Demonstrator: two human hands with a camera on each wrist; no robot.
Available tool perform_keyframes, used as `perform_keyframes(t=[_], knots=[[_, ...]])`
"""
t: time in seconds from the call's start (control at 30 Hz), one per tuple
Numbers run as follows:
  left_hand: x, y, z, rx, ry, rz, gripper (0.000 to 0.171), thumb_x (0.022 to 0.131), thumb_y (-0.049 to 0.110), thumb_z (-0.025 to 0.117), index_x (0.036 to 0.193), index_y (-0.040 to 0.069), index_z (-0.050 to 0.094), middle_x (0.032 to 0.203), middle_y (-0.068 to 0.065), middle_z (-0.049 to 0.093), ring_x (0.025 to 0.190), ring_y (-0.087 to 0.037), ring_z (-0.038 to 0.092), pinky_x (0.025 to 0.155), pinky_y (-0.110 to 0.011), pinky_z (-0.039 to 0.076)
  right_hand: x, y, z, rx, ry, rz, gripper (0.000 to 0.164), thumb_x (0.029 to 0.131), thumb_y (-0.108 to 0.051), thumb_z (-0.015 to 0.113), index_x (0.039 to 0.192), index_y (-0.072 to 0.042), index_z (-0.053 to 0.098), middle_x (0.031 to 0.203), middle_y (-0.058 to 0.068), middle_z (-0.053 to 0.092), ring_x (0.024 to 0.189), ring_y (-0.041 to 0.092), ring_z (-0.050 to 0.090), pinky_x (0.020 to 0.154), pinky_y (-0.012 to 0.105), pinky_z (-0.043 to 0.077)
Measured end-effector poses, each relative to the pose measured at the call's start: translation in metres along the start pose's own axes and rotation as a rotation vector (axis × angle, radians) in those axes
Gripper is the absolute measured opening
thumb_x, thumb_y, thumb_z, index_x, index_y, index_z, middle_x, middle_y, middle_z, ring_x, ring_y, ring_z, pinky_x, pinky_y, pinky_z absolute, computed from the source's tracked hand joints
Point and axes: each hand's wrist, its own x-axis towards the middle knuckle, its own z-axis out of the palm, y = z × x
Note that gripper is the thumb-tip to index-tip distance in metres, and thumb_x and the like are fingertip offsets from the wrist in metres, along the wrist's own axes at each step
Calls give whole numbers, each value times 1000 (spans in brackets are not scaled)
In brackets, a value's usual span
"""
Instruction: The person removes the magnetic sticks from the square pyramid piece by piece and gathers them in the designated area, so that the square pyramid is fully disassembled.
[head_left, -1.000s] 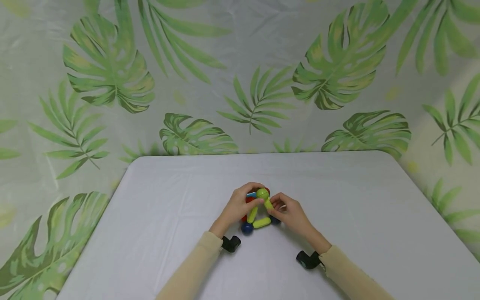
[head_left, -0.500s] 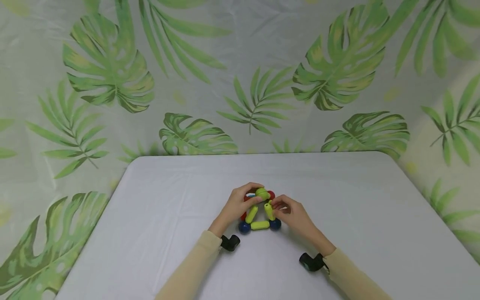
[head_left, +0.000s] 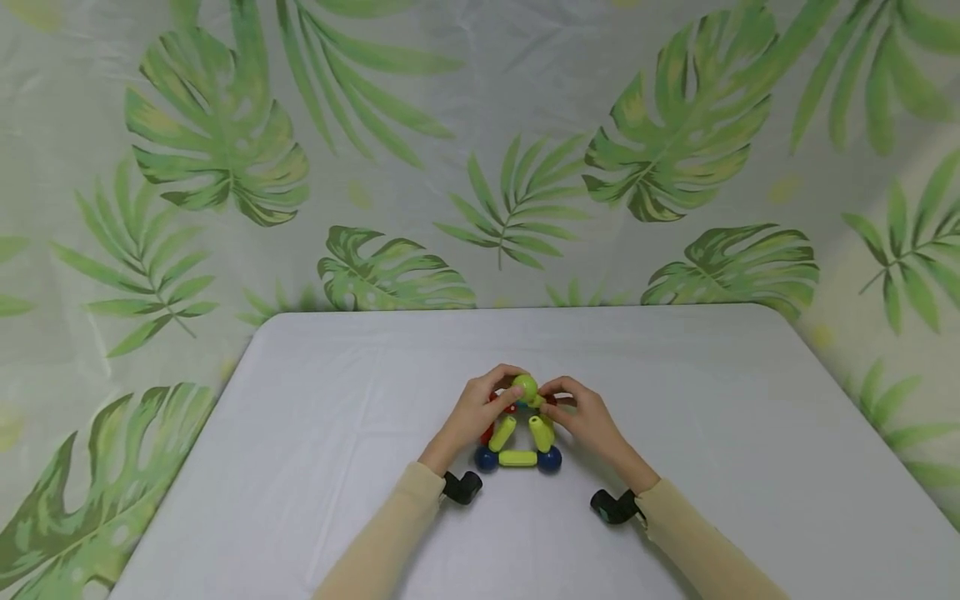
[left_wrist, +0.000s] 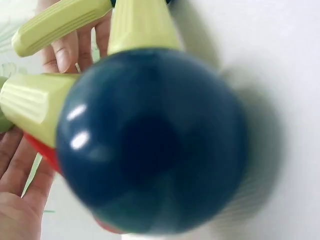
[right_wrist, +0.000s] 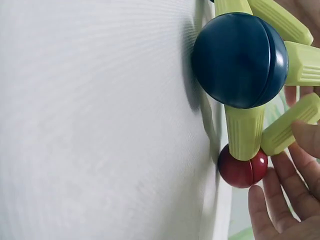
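Left hand (head_left: 474, 407) grips the lime-green ball (head_left: 527, 386), right hand (head_left: 587, 417) pinches a ribbed rod (right_wrist: 282, 132); both pieces look light and stiff, the rod probably the less slippery hold.

A white-covered table (head_left: 360, 367) spreads through 6 o'clock in the head view, its rounded far corners at 9 and 3 o'clock. Behind it, a pale backdrop (head_left: 525, 83) fills the sweep from 9 through 12 to 3 o'clock, printed with a split monstera leaf (head_left: 213, 125) at 10, another monstera leaf (head_left: 678, 125) at 2, and a feathery green frond (head_left: 508, 215) at 12.
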Motion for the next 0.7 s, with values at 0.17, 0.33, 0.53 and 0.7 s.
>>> perform_keyframes(t=[0.17, 0.33, 0.53, 0.7], knots=[[10, -6, -16, -16, 106, -35, 33, 95, 13, 60, 126, 3, 55, 120, -11, 62, 110, -23, 59, 92, -37, 47, 4, 6, -2, 30, -15, 61, 25, 90, 2, 63, 114, 3, 59, 114, 18, 62, 110, 34, 57, 90, 42, 48], [29, -27, -39, 12, 184, -174, 33, 89, 3, 67, 121, 1, 59, 118, -13, 62, 106, -26, 60, 89, -33, 49, 7, 8, -6, 13, -72, 129, 27, 91, 3, 59, 118, 5, 58, 118, 19, 61, 112, 33, 55, 95, 46, 44], [51, -52, -54, 67, 186, -319, 34, 87, 0, 68, 120, 1, 61, 120, -15, 60, 107, -28, 60, 87, -35, 50, 7, 12, -7, 43, -104, 181, 28, 92, 0, 60, 119, 2, 59, 119, 17, 61, 110, 33, 57, 94, 48, 44], [64, -64, -56, 111, 179, -359, 34, 87, -1, 67, 120, 0, 61, 120, -16, 61, 107, -29, 59, 88, -34, 49, 6, 14, -6, 39, -120, 194, 29, 92, -3, 61, 121, 0, 59, 121, 16, 60, 110, 34, 56, 93, 49, 45]])
